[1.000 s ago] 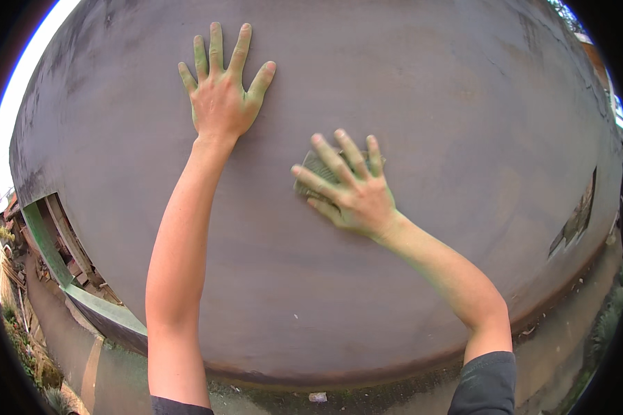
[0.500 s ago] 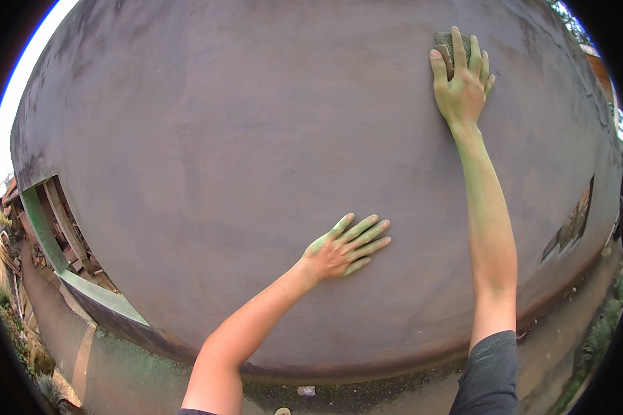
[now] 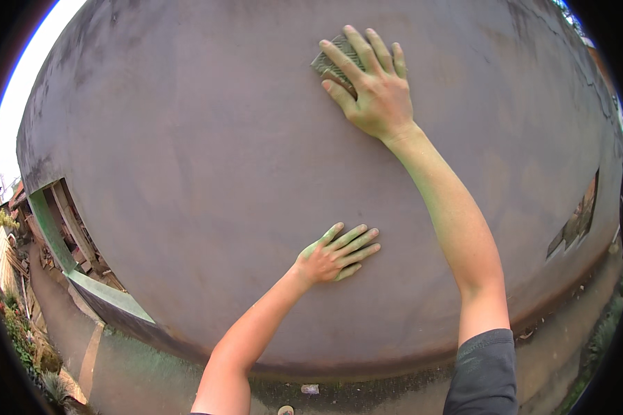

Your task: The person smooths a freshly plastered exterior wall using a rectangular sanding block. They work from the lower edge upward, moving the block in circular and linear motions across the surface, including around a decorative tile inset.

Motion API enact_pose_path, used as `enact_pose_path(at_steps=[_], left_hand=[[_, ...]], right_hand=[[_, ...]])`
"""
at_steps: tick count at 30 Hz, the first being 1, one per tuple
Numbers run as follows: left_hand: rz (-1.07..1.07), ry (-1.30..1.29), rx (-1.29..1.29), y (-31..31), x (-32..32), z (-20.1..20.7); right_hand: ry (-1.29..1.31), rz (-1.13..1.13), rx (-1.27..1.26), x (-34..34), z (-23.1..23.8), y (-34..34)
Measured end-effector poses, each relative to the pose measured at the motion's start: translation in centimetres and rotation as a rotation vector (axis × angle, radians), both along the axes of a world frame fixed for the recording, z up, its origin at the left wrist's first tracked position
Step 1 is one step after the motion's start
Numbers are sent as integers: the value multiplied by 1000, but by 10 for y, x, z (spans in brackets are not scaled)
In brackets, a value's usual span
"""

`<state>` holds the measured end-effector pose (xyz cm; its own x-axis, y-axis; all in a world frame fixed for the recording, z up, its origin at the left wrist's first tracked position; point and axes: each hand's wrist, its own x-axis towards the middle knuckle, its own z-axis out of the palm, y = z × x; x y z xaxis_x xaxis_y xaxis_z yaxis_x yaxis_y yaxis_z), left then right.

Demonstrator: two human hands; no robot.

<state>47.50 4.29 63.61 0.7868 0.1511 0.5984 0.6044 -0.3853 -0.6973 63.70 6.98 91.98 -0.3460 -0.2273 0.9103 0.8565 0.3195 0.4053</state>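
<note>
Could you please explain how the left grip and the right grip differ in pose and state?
The right grip presses over a ridged pad; the left grip shows no object under it.
The right grip is high on the wall; the left grip is lower.
The right grip's fingers point to the picture's upper left, the left grip's to the upper right.
Both have spread fingers with a green tinge.

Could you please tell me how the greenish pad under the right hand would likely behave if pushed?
The pad would probably slide rather than roll, being flat and angular. It looks light, being smaller than the right hand over it. Its ridged surface suggests some grip, though it is too covered to judge stiffness.
</note>
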Motion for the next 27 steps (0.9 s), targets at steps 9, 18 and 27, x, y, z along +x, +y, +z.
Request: enact_pose_path(at_steps=[9, 18, 27], left_hand=[[74, 20, 61, 1, 0, -4], [20, -25, 102, -13, -52, 76], [179, -689, 405, 10, -123, 284]], right_hand=[[408, -41, 63, -39, 27, -6], [-146, 36, -67, 11, -36, -4], [815, -149, 25, 165, 12, 9]])
